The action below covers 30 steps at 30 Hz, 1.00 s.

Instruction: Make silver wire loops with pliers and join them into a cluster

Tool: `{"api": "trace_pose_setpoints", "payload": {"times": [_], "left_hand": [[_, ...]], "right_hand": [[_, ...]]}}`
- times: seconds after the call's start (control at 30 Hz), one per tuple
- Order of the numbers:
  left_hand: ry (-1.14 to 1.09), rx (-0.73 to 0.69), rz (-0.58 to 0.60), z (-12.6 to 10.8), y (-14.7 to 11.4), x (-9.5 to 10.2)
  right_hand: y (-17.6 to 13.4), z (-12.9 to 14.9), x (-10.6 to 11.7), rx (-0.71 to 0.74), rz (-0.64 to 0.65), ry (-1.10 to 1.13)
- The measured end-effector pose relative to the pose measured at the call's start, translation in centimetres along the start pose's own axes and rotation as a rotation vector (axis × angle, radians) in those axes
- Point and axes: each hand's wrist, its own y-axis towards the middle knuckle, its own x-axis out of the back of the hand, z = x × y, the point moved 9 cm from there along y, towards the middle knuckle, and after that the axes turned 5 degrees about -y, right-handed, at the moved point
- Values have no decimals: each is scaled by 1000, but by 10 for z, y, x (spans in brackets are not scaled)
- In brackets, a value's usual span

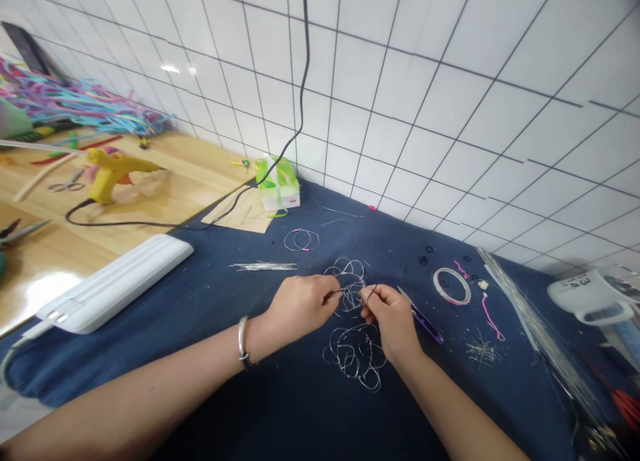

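Observation:
My left hand (305, 301), a silver bangle on its wrist, is closed in a pinch at the left side of a looped silver wire piece (345, 266). A short dark strand shows at its fingertips. From the right, my right hand (393, 317) pinches the edge of the same wire piece, and a thin dark cord curves by its thumb. The fingers partly hide the piece. Below them, a second looped wire piece with small pink bits (353, 357) lies on the dark blue cloth (280, 394). Purple-handled scissors (427, 324) rest beside my right hand.
Straight wires (265, 267), a wire ring (301, 240) and a white power strip (120, 281) are to the left. A yellow glue gun (113, 174) stands on the wood. At right lie a tape roll (437, 287), wire scraps (481, 351) and a white mug (585, 294).

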Motion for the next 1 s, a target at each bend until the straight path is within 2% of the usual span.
{"api": "trace_pose_setpoints", "payload": {"times": [0.17,0.3,0.33,0.4,0.47,0.53,0.67,0.83,1.0], "left_hand": [[-126,-9,-79,-4,-2,12],[-395,136,-182,12,-1,21],[-481,188,-168,18,-1,17],[-654,289,-56,25,-1,1],[-804,362,95,24,-3,-20],[-944,396,153,21,-6,-33],[-1230,477,86,20,-10,-43],[-1466,506,-49,23,-12,-43],[-1689,494,-42,18,-12,-51]], "right_hand": [[3,-5,2,-20,-2,180],[4,-2,4,-10,4,318],[5,-2,5,-7,12,343],[5,1,5,6,29,380],[6,3,6,23,34,417],[6,6,7,34,39,471],[5,10,2,26,97,578],[2,8,-1,17,78,491],[0,6,-2,10,45,449]]}}
